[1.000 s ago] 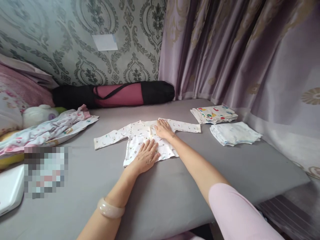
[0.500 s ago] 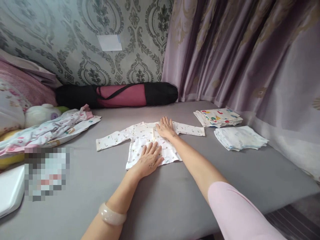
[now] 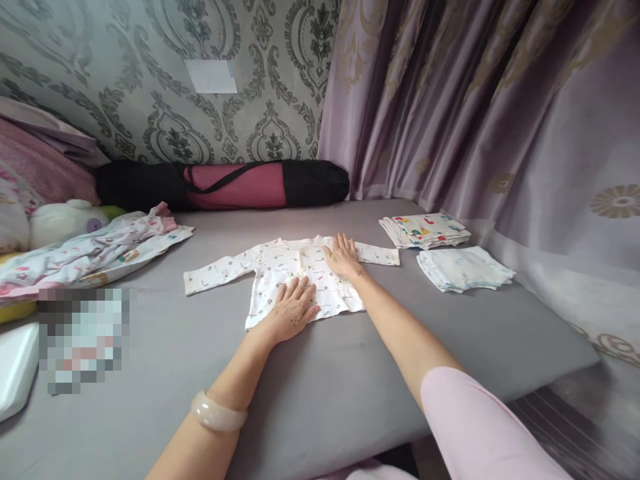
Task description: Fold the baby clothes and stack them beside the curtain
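Note:
A small white baby shirt with a tiny print lies face up on the grey sheet, its sleeves spread to both sides. My left hand rests flat on the lower middle of the shirt, fingers stretched. Near the right shoulder, my right hand also lies flat, fingers extended, covering part of the sleeve seam. Neither hand grasps the cloth. On my left wrist is a pale bangle.
Two folded cloth stacks, one with colourful print and one whitish, lie at the right. Loose printed clothes are piled at the left beside a plush toy. A long black and red bag lies along the wall.
My right hand has slid over the shirt toward its right shoulder. My left hand stays on the lower middle. The camera view has shifted slightly.

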Action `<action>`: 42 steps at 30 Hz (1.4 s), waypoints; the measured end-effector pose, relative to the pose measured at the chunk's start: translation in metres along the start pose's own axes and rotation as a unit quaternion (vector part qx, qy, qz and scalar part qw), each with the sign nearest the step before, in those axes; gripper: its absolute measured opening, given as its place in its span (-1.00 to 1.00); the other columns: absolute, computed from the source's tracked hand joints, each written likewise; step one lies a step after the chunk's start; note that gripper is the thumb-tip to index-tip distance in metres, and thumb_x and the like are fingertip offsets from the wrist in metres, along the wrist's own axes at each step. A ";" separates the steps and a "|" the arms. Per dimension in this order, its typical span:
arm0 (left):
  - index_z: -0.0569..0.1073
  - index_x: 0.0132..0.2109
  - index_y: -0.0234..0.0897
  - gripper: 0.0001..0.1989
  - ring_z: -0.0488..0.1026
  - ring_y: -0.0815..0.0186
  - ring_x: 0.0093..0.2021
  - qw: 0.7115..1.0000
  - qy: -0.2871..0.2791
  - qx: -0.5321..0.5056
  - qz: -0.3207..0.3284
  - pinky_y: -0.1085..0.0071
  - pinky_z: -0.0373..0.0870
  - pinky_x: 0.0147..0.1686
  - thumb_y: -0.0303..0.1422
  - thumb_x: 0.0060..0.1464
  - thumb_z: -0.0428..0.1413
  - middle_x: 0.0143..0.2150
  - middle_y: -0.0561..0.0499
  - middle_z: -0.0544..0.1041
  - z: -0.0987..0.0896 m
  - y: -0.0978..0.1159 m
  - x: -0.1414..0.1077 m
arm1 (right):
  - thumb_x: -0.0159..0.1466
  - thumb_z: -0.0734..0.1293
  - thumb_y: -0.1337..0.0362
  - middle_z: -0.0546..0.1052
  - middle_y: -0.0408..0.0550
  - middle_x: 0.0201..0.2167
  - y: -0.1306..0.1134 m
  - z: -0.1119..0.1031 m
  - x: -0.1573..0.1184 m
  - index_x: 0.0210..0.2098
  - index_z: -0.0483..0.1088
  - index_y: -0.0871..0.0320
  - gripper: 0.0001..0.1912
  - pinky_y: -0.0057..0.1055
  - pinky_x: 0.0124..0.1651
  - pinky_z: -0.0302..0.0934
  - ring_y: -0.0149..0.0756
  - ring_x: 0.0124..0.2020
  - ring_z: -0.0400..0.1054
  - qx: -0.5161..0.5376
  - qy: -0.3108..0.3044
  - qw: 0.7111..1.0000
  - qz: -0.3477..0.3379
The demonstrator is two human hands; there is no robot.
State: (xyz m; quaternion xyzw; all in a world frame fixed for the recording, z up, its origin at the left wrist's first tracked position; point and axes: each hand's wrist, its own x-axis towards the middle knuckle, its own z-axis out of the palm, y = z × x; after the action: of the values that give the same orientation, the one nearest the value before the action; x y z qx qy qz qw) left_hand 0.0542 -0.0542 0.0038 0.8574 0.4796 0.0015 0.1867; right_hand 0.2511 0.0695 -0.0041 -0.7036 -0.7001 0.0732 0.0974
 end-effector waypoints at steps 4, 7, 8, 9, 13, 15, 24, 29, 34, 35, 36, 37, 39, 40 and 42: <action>0.09 0.39 -0.23 -0.37 -0.27 0.02 0.45 1.000 0.022 -0.009 0.006 -0.03 -0.22 0.36 -0.03 0.31 -0.25 0.48 -0.12 -0.13 0.003 -0.003 0.001 | 0.42 -0.15 -0.02 -0.16 0.17 0.44 0.016 -0.002 -0.003 0.41 -0.17 0.41 -0.25 -0.17 0.40 -0.41 -0.13 0.45 -0.33 0.017 -0.080 0.996 0.021; 0.11 0.39 -0.20 -0.37 -0.24 0.01 0.45 0.999 0.035 -0.014 0.014 -0.06 -0.18 0.35 -0.02 0.30 -0.24 0.47 -0.12 -0.09 0.005 -0.005 0.001 | 0.42 -0.19 -0.04 -0.14 0.19 0.44 0.028 -0.008 -0.006 0.41 -0.18 0.39 -0.24 -0.15 0.40 -0.43 -0.15 0.45 -0.34 0.014 -0.053 0.998 0.033; 0.11 0.39 -0.20 -0.37 -0.24 0.01 0.45 0.999 0.035 -0.014 0.015 -0.06 -0.18 0.35 -0.02 0.30 -0.24 0.47 -0.12 -0.09 0.005 -0.006 0.001 | 0.43 -0.18 -0.03 -0.13 0.19 0.44 0.033 -0.010 -0.009 0.41 -0.18 0.39 -0.24 -0.15 0.40 -0.45 -0.16 0.45 -0.34 0.004 -0.044 0.998 0.037; 0.10 0.39 -0.21 -0.37 -0.24 0.01 0.45 0.999 0.033 -0.013 0.015 -0.06 -0.18 0.35 -0.02 0.30 -0.24 0.47 -0.13 -0.10 0.005 -0.006 0.001 | 0.43 -0.17 -0.03 -0.13 0.19 0.44 0.039 -0.012 -0.012 0.41 -0.16 0.39 -0.25 -0.15 0.40 -0.46 -0.16 0.45 -0.35 -0.006 -0.044 0.998 0.040; 0.07 0.40 -0.22 -0.35 -0.28 0.02 0.46 1.000 0.022 -0.018 0.013 -0.03 -0.22 0.36 0.00 0.30 -0.27 0.48 -0.12 -0.14 0.003 -0.006 0.000 | 0.43 -0.16 -0.04 -0.11 0.18 0.44 0.073 -0.019 -0.025 0.40 -0.09 0.36 -0.26 -0.06 0.40 -0.44 -0.11 0.44 -0.30 -0.027 -0.064 0.995 0.064; 0.07 0.40 -0.21 -0.34 -0.29 0.02 0.46 0.999 0.019 -0.022 0.015 -0.03 -0.22 0.36 0.01 0.30 -0.28 0.48 -0.11 -0.14 0.002 -0.006 -0.001 | 0.43 -0.16 -0.02 -0.09 0.17 0.44 0.093 -0.022 -0.031 0.40 -0.08 0.34 -0.28 -0.01 0.39 -0.42 -0.10 0.44 -0.28 -0.041 -0.051 0.994 0.083; 0.07 0.40 -0.22 -0.34 -0.29 0.04 0.46 1.000 0.019 -0.013 0.013 -0.04 -0.20 0.36 0.01 0.30 -0.28 0.47 -0.12 -0.13 0.003 -0.007 0.000 | 0.43 -0.01 0.22 0.05 0.12 0.41 0.141 -0.044 -0.041 0.35 0.08 0.28 -0.44 -0.17 0.37 -0.15 -0.17 0.41 -0.13 -0.060 -0.039 0.988 0.139; 0.11 0.39 -0.19 -0.35 -0.21 0.03 0.45 0.999 0.035 -0.003 0.019 -0.04 -0.16 0.35 0.02 0.30 -0.25 0.47 -0.12 -0.08 0.005 -0.008 0.000 | 0.26 0.26 0.33 0.36 0.30 0.20 0.135 -0.058 -0.028 0.17 0.37 0.28 -0.51 -0.26 0.19 0.15 -0.03 0.25 0.21 -0.050 -0.025 0.977 0.207; 0.15 0.37 -0.17 -0.36 -0.13 0.02 0.45 0.998 0.043 0.008 0.034 -0.03 -0.09 0.34 0.03 0.29 -0.23 0.45 -0.13 0.00 -0.003 -0.007 -0.003 | 0.12 0.36 0.32 0.46 0.37 0.07 0.138 -0.063 -0.021 0.07 0.45 0.33 -0.50 -0.24 0.05 0.27 0.05 0.12 0.36 -0.010 -0.005 0.957 0.290; 0.17 0.36 -0.16 -0.36 -0.09 0.02 0.44 0.999 0.039 0.008 0.036 -0.02 -0.06 0.33 0.04 0.28 -0.23 0.44 -0.13 0.03 -0.008 -0.007 -0.002 | 0.11 0.37 0.31 0.48 0.35 0.04 0.141 -0.063 -0.021 0.05 0.46 0.31 -0.50 -0.25 0.03 0.29 0.04 0.09 0.38 0.002 -0.003 0.955 0.297; 0.21 0.34 -0.15 -0.37 -0.02 0.02 0.42 0.999 0.036 0.003 0.035 0.00 0.00 0.31 0.05 0.27 -0.23 0.43 -0.12 0.10 -0.015 -0.008 0.001 | 0.10 0.38 0.30 0.50 0.32 0.02 0.144 -0.062 -0.020 0.03 0.48 0.28 -0.52 -0.26 0.02 0.29 0.02 0.07 0.40 0.011 -0.002 0.954 0.300; 0.27 0.30 -0.14 -0.38 0.09 0.02 0.38 0.999 0.032 -0.006 0.032 0.03 0.08 0.28 0.06 0.27 -0.22 0.39 -0.12 0.19 -0.023 -0.009 0.005 | 0.09 0.39 0.28 0.51 0.29 0.00 0.147 -0.061 -0.020 -0.01 0.50 0.25 -0.55 -0.26 0.00 0.30 0.01 0.05 0.41 0.019 -0.001 0.953 0.304; 0.41 0.17 -0.16 -0.43 0.36 0.06 0.19 0.999 0.032 -0.035 0.022 0.13 0.26 0.15 0.03 0.27 -0.21 0.20 -0.12 0.45 -0.039 -0.013 0.018 | 0.05 0.42 0.25 0.56 0.23 -0.09 0.154 -0.060 -0.018 -0.14 0.55 0.20 -0.63 -0.26 -0.05 0.31 0.01 -0.01 0.45 0.061 0.005 0.952 0.301; 0.47 0.08 -0.19 -0.47 0.46 0.10 0.05 0.998 0.039 -0.051 0.018 0.19 0.33 0.06 -0.01 0.27 -0.20 0.07 -0.12 0.54 -0.048 -0.015 0.028 | 0.04 0.43 0.24 0.58 0.19 -0.16 0.157 -0.059 -0.017 -0.21 0.56 0.18 -0.69 -0.28 -0.09 0.32 0.00 -0.06 0.46 0.090 0.010 0.951 0.294; 0.54 -0.09 -0.25 -0.55 0.52 0.19 -0.19 0.994 0.080 -0.070 0.019 0.29 0.40 -0.11 -0.11 0.26 -0.16 -0.18 -0.09 0.61 -0.061 -0.018 0.051 | 0.06 0.42 0.22 0.60 0.08 -0.32 0.163 -0.056 -0.014 -0.32 0.56 0.16 -0.80 -0.35 -0.20 0.32 -0.08 -0.19 0.49 0.152 0.021 0.949 0.275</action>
State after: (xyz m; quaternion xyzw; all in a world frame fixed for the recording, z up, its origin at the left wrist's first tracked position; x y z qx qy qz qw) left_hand 0.0558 0.0156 0.0455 0.8485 0.4750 0.1077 0.2072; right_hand 0.4223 0.0536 0.0108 -0.8470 -0.4577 0.1885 0.1939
